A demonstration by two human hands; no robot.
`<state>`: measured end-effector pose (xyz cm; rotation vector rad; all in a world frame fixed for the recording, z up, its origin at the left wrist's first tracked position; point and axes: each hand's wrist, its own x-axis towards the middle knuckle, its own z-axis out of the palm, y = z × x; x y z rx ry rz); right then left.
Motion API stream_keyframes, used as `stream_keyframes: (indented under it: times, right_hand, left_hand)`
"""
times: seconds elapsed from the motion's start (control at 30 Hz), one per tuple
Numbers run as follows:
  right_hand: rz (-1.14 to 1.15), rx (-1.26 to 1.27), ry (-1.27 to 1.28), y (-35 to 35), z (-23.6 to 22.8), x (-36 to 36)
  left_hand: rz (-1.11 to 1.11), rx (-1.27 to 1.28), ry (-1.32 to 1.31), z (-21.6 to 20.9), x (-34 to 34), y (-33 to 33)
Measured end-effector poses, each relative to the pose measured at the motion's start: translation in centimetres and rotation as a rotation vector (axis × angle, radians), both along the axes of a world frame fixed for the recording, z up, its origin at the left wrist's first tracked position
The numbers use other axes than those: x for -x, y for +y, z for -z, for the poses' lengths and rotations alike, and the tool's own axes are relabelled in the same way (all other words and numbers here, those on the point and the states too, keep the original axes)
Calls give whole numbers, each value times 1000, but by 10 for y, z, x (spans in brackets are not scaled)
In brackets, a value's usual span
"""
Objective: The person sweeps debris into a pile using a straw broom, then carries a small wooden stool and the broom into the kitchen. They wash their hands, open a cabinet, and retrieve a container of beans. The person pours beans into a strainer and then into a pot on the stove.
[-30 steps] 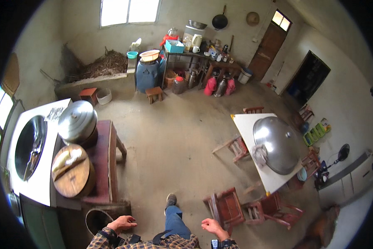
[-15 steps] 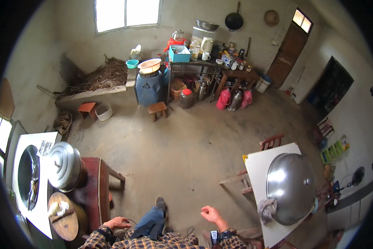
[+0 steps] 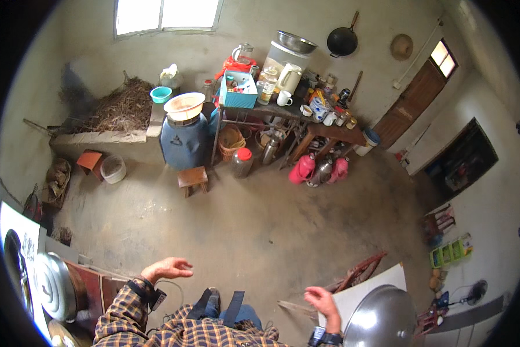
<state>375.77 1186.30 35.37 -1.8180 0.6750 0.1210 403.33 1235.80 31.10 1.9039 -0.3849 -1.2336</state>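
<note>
My left hand (image 3: 167,268) is in the air over the floor with its fingers stretched out, holding nothing. Beside that arm stands a dark red table (image 3: 92,283) with a lidded aluminium pot (image 3: 54,284). A round wooden lid (image 3: 63,334) shows partly below the pot. My right hand (image 3: 323,302) is also raised and bare, its fingers loosely bent and apart. The nearest things to it are a white tabletop (image 3: 381,282) and a big domed metal lid (image 3: 382,317) on it. Neither hand appears to touch anything.
A small wooden stool (image 3: 193,178) stands before a blue barrel (image 3: 183,141). Along the far wall, a dark table (image 3: 260,111) carries jars, a jug and a blue box (image 3: 239,90). Pink thermos flasks (image 3: 302,169) stand below. A reddish chair (image 3: 361,272) adjoins the white table.
I have moved forward: the barrel, stool and far table look nearer, while both side tables slid down toward the lower edge. Both arms stay raised, the left hand now higher in view.
</note>
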Motion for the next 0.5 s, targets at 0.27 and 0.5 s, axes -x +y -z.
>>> stream_keyframes:
  times: [0.27,0.5]
  right_hand:
    - [394,-1099,-640,-167,19,-161]
    - [135,63,-72,-280,92,-352]
  left_hand:
    - [-290,1305,862,-44,-186,-142]
    - [-171,113,-322,-51,-336,-283]
